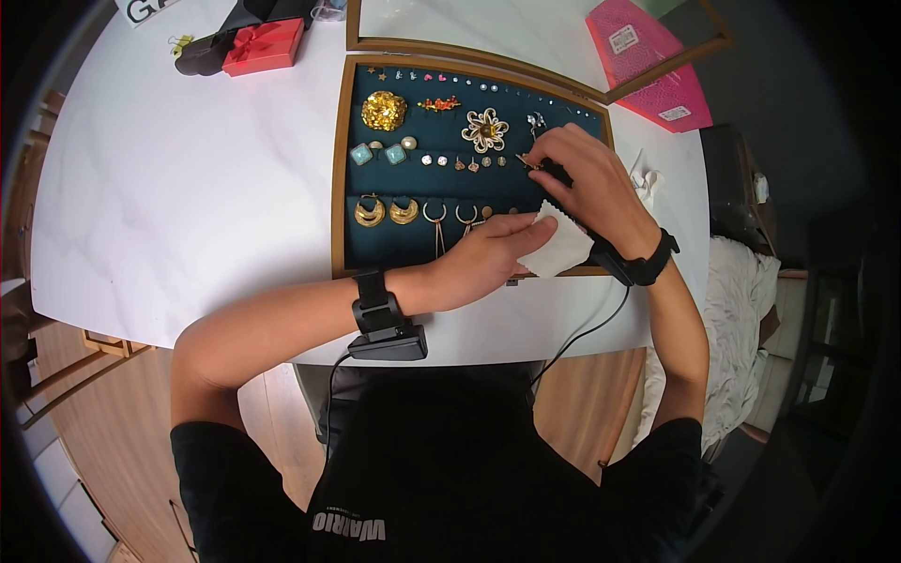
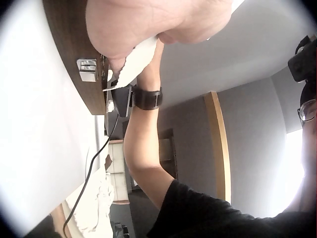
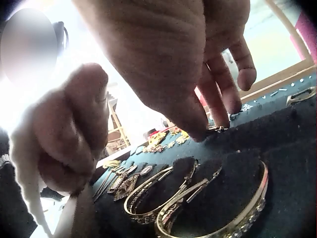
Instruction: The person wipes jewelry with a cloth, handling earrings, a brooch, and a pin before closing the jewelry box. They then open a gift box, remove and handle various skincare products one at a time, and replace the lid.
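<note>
A wooden jewelry case lined in dark teal holds rows of earrings and brooches. Over its front right part, my left hand grips a white cloth with a zigzag edge between thumb and fingers. My right hand is further back over the right side, thumb and fingertips pinching a small gold-toned piece of jewelry low at the lining. A flower brooch sits just left of that hand. Large hoop earrings lie close below the right hand in the right wrist view.
The case's glass lid stands open at the back. A red gift box is at the back left of the white table, and a pink package at the back right. Cables hang from both wrist cameras.
</note>
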The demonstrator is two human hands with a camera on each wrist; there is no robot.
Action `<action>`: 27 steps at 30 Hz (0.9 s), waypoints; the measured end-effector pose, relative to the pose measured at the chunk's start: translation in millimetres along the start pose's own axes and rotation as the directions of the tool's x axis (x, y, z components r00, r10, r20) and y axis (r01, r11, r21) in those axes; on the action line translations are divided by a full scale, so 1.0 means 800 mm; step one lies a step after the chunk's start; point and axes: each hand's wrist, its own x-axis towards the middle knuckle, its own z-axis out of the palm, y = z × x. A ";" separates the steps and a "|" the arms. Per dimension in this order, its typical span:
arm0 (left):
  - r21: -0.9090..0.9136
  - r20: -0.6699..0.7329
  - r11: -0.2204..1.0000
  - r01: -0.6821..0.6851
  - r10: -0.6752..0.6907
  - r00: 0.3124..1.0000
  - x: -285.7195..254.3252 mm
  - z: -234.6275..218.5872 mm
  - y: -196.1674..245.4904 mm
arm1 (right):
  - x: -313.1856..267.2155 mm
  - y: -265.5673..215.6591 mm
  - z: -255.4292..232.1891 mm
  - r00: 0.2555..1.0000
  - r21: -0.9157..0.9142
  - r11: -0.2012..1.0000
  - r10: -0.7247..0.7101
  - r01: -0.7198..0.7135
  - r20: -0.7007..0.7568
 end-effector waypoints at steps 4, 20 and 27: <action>-0.009 0.001 1.000 -0.003 0.003 1.000 0.001 0.000 -0.001 | -0.002 0.003 0.003 0.999 0.003 1.000 -0.031 0.031 -0.019; 0.000 0.034 1.000 -0.012 0.012 0.999 0.003 -0.004 -0.004 | -0.003 0.000 0.008 0.998 0.038 0.997 -0.061 0.061 0.000; -0.028 0.022 0.999 0.021 -0.020 1.000 0.002 -0.004 -0.001 | 0.005 -0.004 -0.002 0.997 -0.008 0.997 -0.077 0.076 -0.008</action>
